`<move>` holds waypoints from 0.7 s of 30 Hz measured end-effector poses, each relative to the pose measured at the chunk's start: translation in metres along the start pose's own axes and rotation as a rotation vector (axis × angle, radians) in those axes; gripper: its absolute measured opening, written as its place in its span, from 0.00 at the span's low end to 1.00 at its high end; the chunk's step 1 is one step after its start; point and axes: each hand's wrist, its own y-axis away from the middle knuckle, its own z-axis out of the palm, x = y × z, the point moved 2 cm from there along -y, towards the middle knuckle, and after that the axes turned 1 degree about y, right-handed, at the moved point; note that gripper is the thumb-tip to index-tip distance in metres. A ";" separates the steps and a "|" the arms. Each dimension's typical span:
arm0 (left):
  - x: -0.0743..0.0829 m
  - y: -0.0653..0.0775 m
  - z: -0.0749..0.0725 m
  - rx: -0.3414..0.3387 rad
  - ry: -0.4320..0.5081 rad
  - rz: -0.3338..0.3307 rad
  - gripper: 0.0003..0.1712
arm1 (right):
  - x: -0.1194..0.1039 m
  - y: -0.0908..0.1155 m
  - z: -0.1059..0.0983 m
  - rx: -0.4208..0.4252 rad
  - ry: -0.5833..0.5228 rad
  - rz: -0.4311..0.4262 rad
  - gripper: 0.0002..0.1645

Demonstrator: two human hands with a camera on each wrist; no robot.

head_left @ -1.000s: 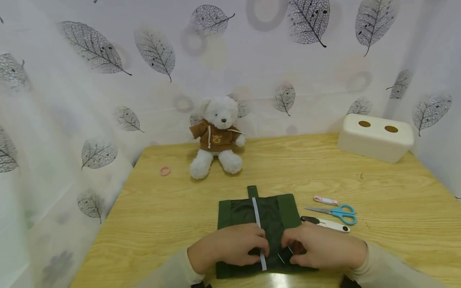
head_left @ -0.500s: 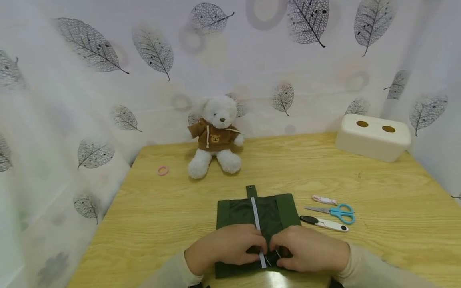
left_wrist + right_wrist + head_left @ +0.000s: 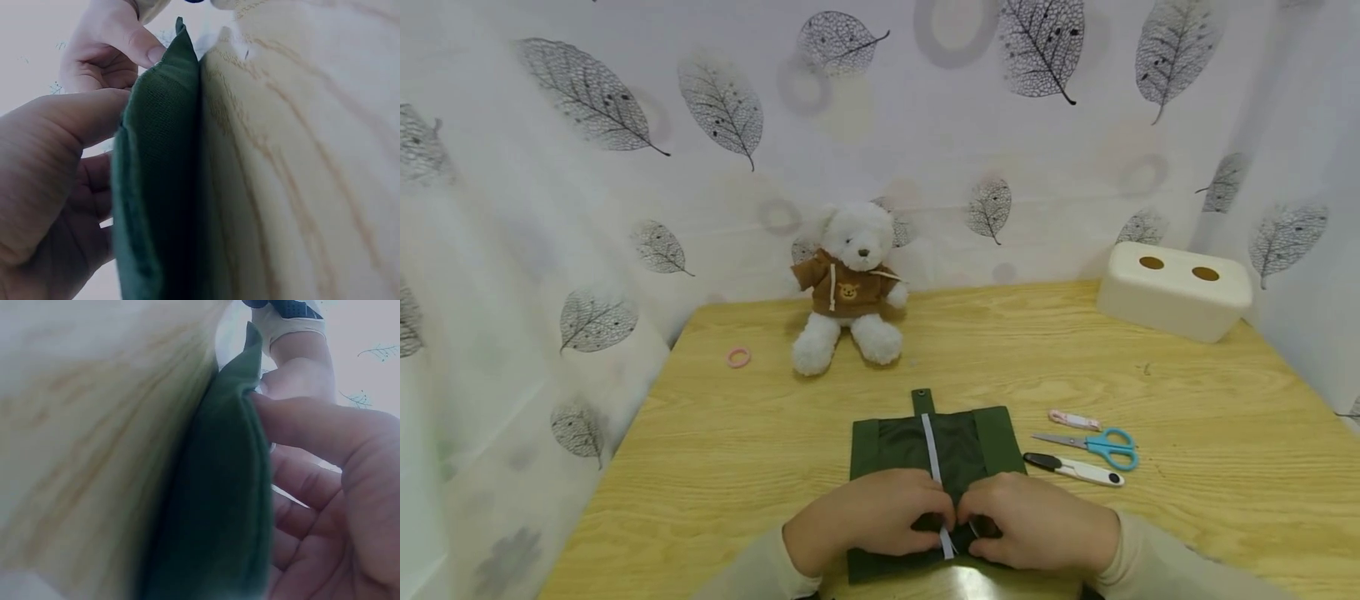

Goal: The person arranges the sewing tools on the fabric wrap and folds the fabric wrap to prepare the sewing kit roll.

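A dark green cloth case [image 3: 1000, 442] lies spread on the table, with a pale grey strip [image 3: 931, 446] running down its middle. My left hand [image 3: 898, 510] pinches the strip near its lower end. Right beside it, my right hand [image 3: 1037, 521] grips a small black spool-like thing [image 3: 964, 538] with white rims, close against the strip and largely hidden by the fingers. Both hands nearly meet at the strip. In the left wrist view, the case's raised green edge [image 3: 156, 125] stands between the thumb and the tabletop; the right wrist view shows the green edge [image 3: 219, 462] likewise.
Right of the case lie a slim white-and-black tool [image 3: 1075, 469], blue-handled scissors [image 3: 1108, 447] and a small pink-and-white item [image 3: 1075, 420]. At the back are a white teddy bear [image 3: 850, 287], a pink ring [image 3: 738, 357] and a cream box with two holes [image 3: 1174, 292].
My right hand has moved left with the black spool-like thing, up to the grey strip. The left hand keeps its place on the strip.
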 end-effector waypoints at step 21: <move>0.003 0.002 -0.002 0.034 0.012 0.013 0.06 | -0.009 -0.006 0.002 -0.037 0.045 0.117 0.09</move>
